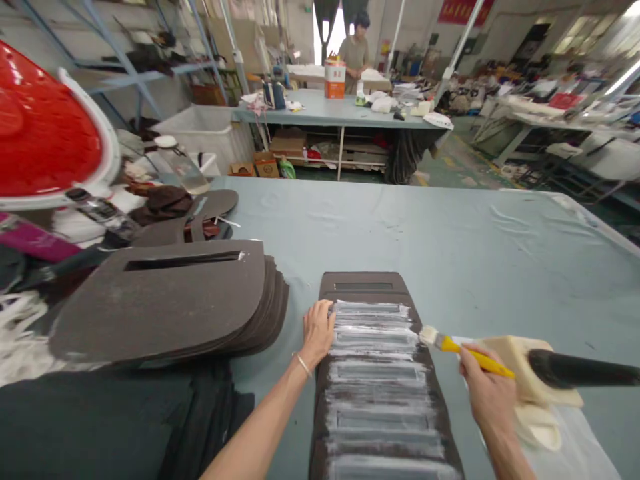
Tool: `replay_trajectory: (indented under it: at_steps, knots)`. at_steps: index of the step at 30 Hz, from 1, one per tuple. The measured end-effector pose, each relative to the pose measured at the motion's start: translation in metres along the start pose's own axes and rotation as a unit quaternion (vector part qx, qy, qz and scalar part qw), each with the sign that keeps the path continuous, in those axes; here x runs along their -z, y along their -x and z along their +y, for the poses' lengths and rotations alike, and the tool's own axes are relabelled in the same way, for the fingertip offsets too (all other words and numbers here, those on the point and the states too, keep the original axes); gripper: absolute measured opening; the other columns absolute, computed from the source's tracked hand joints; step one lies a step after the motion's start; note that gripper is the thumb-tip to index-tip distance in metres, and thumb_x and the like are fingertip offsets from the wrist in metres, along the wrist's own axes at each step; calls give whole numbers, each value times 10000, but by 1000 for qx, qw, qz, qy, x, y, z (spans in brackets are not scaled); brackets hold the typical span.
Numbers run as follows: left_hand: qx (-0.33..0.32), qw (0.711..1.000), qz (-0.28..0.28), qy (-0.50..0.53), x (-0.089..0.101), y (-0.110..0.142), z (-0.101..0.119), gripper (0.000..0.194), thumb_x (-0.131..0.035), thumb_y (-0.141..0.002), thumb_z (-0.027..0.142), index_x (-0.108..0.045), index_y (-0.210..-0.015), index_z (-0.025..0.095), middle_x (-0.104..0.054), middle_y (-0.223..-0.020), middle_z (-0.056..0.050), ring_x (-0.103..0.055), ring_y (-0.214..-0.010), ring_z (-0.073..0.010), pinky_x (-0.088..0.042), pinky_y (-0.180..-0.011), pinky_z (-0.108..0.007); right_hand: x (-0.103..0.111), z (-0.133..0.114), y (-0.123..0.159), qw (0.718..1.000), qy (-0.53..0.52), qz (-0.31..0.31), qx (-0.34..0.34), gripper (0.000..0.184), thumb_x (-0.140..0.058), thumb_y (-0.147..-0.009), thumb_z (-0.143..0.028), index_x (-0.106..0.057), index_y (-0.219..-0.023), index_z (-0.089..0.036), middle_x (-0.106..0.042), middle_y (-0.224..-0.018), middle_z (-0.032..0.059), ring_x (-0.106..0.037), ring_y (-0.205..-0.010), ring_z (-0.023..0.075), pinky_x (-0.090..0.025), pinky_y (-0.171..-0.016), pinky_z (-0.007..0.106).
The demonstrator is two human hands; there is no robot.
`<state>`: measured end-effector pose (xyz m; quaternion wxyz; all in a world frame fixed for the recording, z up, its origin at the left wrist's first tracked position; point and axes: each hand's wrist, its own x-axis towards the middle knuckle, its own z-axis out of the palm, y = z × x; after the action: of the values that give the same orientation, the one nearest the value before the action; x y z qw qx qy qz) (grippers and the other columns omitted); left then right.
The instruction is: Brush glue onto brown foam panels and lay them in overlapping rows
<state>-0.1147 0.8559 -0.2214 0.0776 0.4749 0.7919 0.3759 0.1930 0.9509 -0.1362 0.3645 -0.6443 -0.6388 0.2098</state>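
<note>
The left hand [319,330] lies near the centre of the frame, its fingertips touching the left edge of a staggered row of dark brown-grey panels with rectangular slots [360,293]; whether those fingers pinch the edge or only press on it, I cannot tell; the right hand [490,383], in the lower right, is closed around a paintbrush with a yellow handle and pale bristles [483,361]; the two hands are apart, on opposite sides of the row; the bristle tip is at the row's right edge, and white streaks cross the panels around the slots; the row runs from the centre down to the bottom edge of the frame, on a pale blue-green counter [455,247]; just beside the right hand, at the lower right, is a cream-coloured container [517,350] with a thick black rod [585,370] pointing to the right edge; at the middle left is a stack of dark grey rounded panels [185,297], the uppermost with a long narrow slot; below it, at the lower left, is a pile of black sheets [100,420]; a clear jar with a white lid [183,167] is at the upper left.
</note>
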Motion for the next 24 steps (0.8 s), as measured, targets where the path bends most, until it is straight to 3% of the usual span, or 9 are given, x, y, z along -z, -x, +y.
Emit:
replay_trajectory:
  at_steps: [2,6,9,11,14,18,20,22,24]
  knots:
    - [-27,999,-16,-42,-5,-16,-5,291,-445,-882,214,-485,-1170,224,-531,-1201,-60,-442,-1158,-196,-323,-988,-379,-54,-37,-15,996,-70,-56,12,367,-555,-718,-481,-637,-887,-165,-557,-583,-9,-502,-522,149,-386,-535,261]
    - [-42,993,-50,-94,-9,-30,-16,192,-391,-911,218,-543,-1027,230,-576,-1054,-34,-485,-1058,-182,-334,-941,-364,-148,-90,-29,978,-154,-126,65,294,-551,-724,-413,-630,-852,-160,-544,-611,-22,-458,-532,116,-370,-551,230]
    - [-38,993,-33,-108,-14,-34,-20,229,-390,-911,220,-516,-1103,233,-554,-1130,-44,-471,-1075,-186,-340,-929,-358,-200,-114,-22,967,-160,-163,114,249,-527,-742,-384,-630,-824,-173,-563,-637,-20,-462,-550,110,-369,-573,219]
    - [-34,992,-23,-117,-17,-36,-23,286,-398,-904,207,-481,-1177,238,-521,-1216,-50,-449,-1111,-195,-347,-919,-356,-221,-119,-17,962,-134,-188,144,247,-507,-754,-387,-633,-816,-184,-570,-633,-18,-463,-547,112,-366,-576,220]
    - [-31,991,-24,-126,-20,-39,-25,302,-377,-906,181,-487,-1178,253,-523,-1228,-37,-441,-1118,-201,-356,-896,-354,-226,-105,-29,964,-75,-195,165,273,-481,-764,-407,-642,-819,-193,-565,-601,-15,-463,-524,121,-356,-560,227]
    - [-31,991,-21,-127,-20,-40,-28,305,-360,-910,165,-500,-1162,263,-531,-1220,-27,-445,-1107,-196,-361,-882,-352,-188,-59,-83,983,38,-103,148,327,-462,-753,-431,-648,-833,-175,-558,-577,9,-467,-527,146,-346,-565,251]
    - [-29,991,-18,-128,-20,-40,-27,299,-365,-908,167,-506,-1155,260,-537,-1209,-31,-448,-1099,-198,-361,-880,-354,-171,-47,-102,986,98,-41,128,330,-454,-749,-422,-648,-835,-169,-557,-580,21,-470,-547,159,-337,-573,261]
    - [-27,991,-15,-132,-21,-40,-26,298,-370,-905,166,-511,-1150,258,-542,-1195,-35,-451,-1093,-201,-362,-880,-358,-167,-55,-99,985,111,-5,131,316,-441,-764,-407,-641,-822,-170,-568,-607,31,-477,-569,161,-335,-587,263]
    - [-28,990,-13,-139,-22,-40,-25,301,-376,-898,156,-517,-1145,254,-544,-1189,-40,-450,-1096,-205,-364,-880,-360,-179,-77,-76,981,64,-30,178,304,-421,-799,-399,-627,-811,-176,-588,-652,35,-491,-593,152,-346,-613,257]
